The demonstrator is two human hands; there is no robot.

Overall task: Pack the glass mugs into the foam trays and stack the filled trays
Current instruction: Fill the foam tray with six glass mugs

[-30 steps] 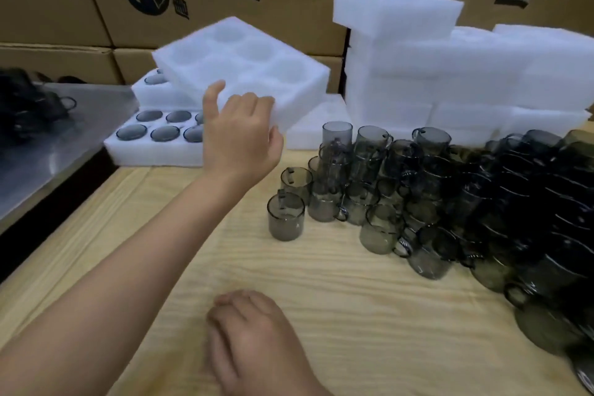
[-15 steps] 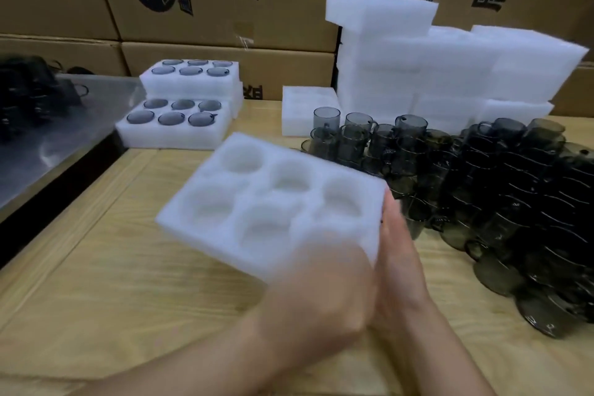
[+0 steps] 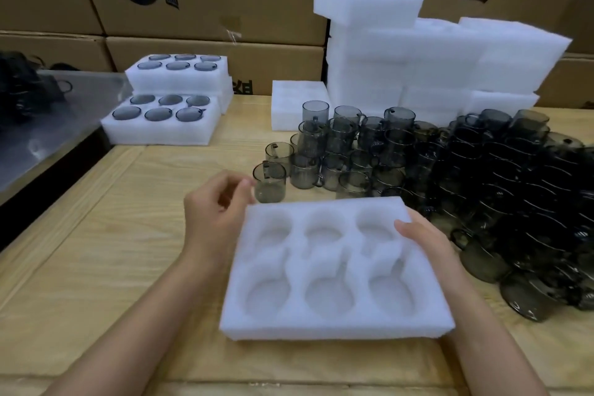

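White foam trays (image 3: pixel 160 135), filled with smoky grey glass mugs, sit at the far left of the pale wooden surface (image 3: pixel 96 251), one in front of a low stack, so packing looks well begun. Nearer the camera, the person's left hand (image 3: pixel 215 219) hovers at the far-left corner of an empty six-pocket white foam tray (image 3: pixel 337 270), fingers loosely curled around nothing. That tray lies on the surface, every pocket bare. The right hand (image 3: pixel 427 244) rests on its right rim, fingers nearly straight, clasping nothing. To the right, dozens of loose grey glass mugs (image 3: pixel 482 186) crowd the surface, with a tall pile of empty white foam trays (image 3: pixel 434 64) behind them; most of the job appears to lie ahead.
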